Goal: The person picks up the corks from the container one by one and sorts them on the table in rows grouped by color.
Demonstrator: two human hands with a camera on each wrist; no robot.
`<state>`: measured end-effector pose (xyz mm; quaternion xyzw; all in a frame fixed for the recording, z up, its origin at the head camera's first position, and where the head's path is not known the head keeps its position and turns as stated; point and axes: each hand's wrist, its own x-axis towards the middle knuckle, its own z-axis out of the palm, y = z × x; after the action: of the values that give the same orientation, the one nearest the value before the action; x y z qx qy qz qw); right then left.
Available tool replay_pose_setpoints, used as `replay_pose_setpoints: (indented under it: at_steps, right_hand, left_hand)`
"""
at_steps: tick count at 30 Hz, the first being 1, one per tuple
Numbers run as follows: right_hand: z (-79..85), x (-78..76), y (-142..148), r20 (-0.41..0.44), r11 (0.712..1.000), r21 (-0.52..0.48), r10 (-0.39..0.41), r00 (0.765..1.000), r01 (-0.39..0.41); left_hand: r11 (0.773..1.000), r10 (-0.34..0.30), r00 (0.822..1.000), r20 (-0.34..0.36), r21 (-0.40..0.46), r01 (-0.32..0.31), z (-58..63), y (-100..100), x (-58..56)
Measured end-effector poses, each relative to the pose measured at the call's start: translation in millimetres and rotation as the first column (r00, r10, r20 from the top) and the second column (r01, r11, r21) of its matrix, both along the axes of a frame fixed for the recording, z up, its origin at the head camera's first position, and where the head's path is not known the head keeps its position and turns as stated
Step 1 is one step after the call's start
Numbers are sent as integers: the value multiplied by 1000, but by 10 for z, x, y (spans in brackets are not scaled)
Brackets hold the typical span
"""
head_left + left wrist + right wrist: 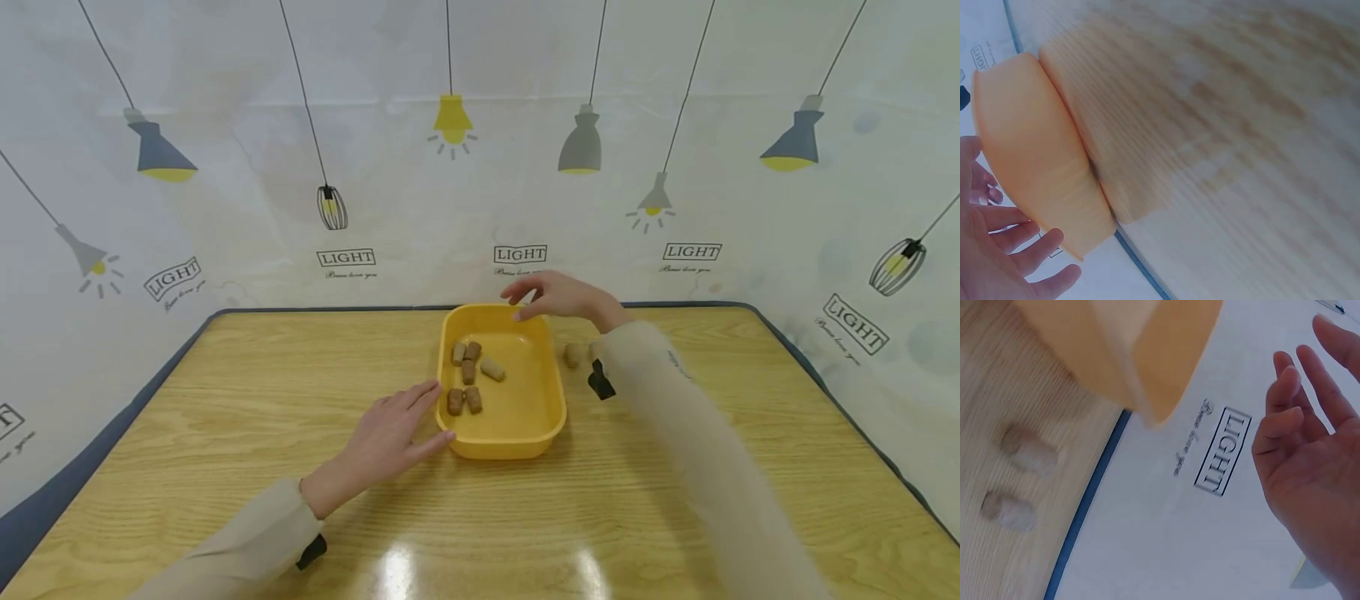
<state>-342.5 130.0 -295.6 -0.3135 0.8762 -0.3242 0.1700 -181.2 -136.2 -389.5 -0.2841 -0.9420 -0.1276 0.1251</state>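
A yellow plastic bin [517, 429] stands on the table with several brown and tan corks [469, 372] lying in its left half. My left hand [390, 433] is at the bin's near left side, fingers fairly straight and spread, with fingertips right at the rim. Above the bin's far right corner hovers my right hand [558, 296]. In the right wrist view its fingers are loosely bent and hold nothing. Right of the bin lie two corks, a nearer cork [572, 356] and another cork [595, 351] partly hidden by the right sleeve; both show in the right wrist view.
The wooden table [300, 367] ends at a dark blue edge along the back. Behind it hangs a pale backdrop [420, 192] printed with lamps and the word LIGHT. A black strap end [601, 381] hangs from the right sleeve [675, 400].
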Motion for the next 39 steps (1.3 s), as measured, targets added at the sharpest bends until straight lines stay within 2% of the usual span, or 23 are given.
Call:
replay_pose_setpoints:
  at_steps: [5,13,19,27,39]
  right_hand:
    - [14,-18,-229,67,997,76,5,998,-10]
    - [-123,-31,-455,176,998,35,49,983,-57]
    - [-267,-27,-530,236,999,33,-3,972,-5]
    - [-482,-7,-518,220,996,43,-82,972,75]
    - [-674,15,-461,318,989,125,-119,941,82]
  left_hand:
    - [1000,0,1000,5,-2,0,-1,3,-11]
    - [1000,-1,1000,24,5,1,-10,4,-19]
    - [1000,-1,1000,20,3,1,-26,-1,-24]
    - [1000,1,1000,25,2,-1,-21,1,-19]
    - [1000,5,999,32,-1,-5,-5,-1,-11]
